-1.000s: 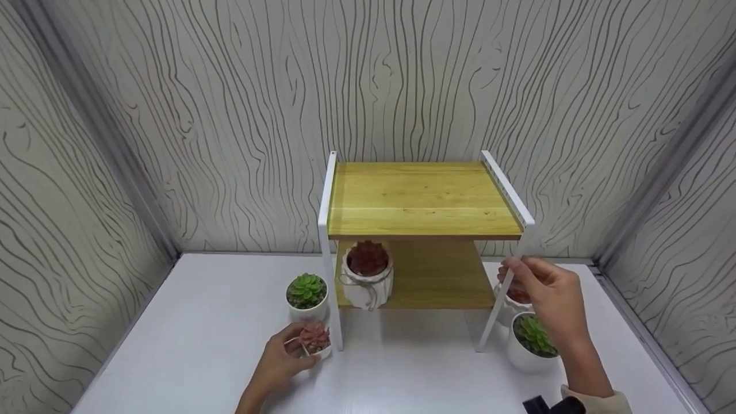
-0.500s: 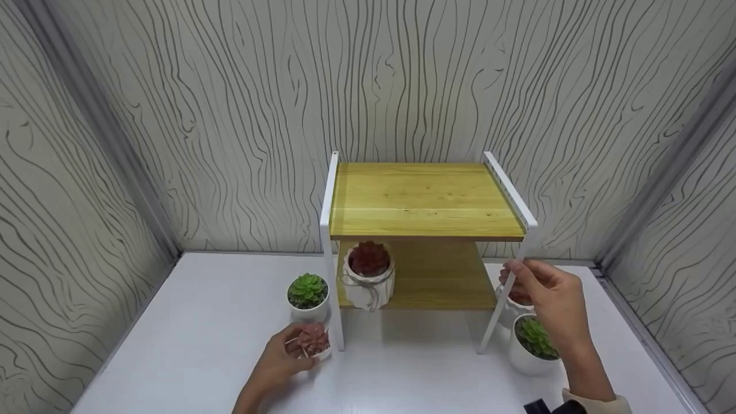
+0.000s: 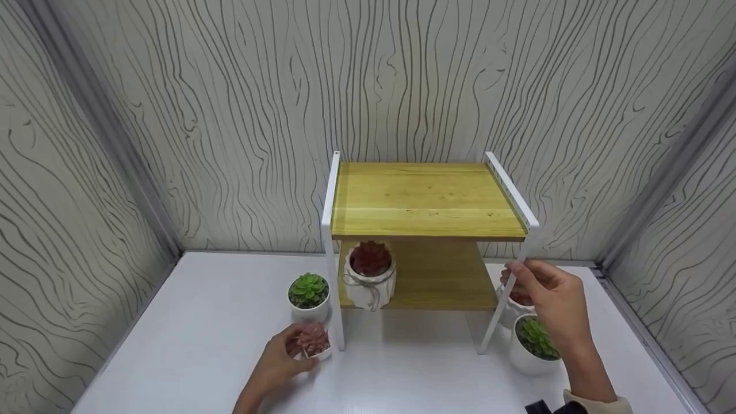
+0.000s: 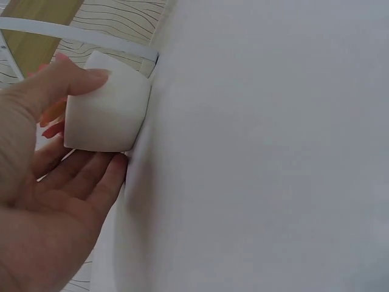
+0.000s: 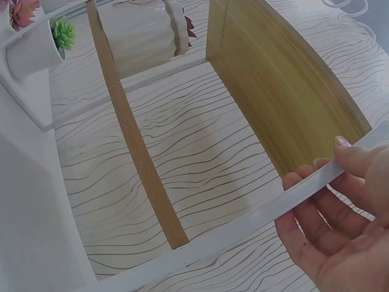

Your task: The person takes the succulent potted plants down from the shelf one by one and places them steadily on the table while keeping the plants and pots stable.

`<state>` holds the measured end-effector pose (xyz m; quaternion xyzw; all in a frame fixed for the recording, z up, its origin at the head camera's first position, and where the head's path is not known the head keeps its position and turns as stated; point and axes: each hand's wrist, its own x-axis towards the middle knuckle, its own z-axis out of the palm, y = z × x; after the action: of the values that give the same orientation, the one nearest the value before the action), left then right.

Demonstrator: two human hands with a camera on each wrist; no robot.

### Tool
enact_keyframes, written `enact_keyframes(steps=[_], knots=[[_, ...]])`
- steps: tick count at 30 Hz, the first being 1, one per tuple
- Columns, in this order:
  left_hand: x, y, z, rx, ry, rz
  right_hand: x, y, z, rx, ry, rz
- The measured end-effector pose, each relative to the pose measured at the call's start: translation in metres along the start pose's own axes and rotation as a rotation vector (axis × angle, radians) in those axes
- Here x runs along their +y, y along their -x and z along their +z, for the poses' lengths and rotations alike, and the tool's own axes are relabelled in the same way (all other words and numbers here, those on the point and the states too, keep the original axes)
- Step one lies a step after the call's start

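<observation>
My left hand (image 3: pixel 279 362) grips a small white pot with a pink succulent (image 3: pixel 313 338), just outside the left front leg of the two-tier shelf (image 3: pixel 425 198). In the left wrist view, thumb and fingers wrap the white pot (image 4: pixel 108 106), which sits on the table. My right hand (image 3: pixel 555 302) pinches the shelf's white right front post (image 3: pixel 499 313) below the top board; the right wrist view shows fingers around that post (image 5: pixel 261 213). A white pot tied with string, holding a dark red succulent (image 3: pixel 371 282), stands on the lower board's left side.
Behind the left hand stands a potted green succulent (image 3: pixel 309 296). Right of the shelf are another green succulent pot (image 3: pixel 535 345) and a reddish one (image 3: pixel 517 302), partly hidden by the right hand and post. Wood-patterned panels (image 3: pixel 247 115) enclose the white table (image 3: pixel 201 322).
Both hands keep their holds and barely move. The whole scene shifts a few pixels to the right in the head view.
</observation>
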<state>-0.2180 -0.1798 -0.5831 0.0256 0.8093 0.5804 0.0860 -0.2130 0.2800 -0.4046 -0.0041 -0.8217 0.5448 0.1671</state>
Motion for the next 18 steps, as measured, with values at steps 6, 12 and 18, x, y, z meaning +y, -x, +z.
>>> enact_keyframes(steps=[6,12,18], knots=[[0.003,0.001,0.003,0.041,-0.013,-0.019,0.001,0.0,0.0,-0.005,-0.015,-0.009],[0.008,0.003,0.005,0.096,-0.061,-0.015,0.002,0.001,0.0,-0.009,-0.016,0.002],[0.017,0.006,0.006,0.147,-0.119,-0.02,0.003,0.0,0.0,-0.011,-0.021,0.006]])
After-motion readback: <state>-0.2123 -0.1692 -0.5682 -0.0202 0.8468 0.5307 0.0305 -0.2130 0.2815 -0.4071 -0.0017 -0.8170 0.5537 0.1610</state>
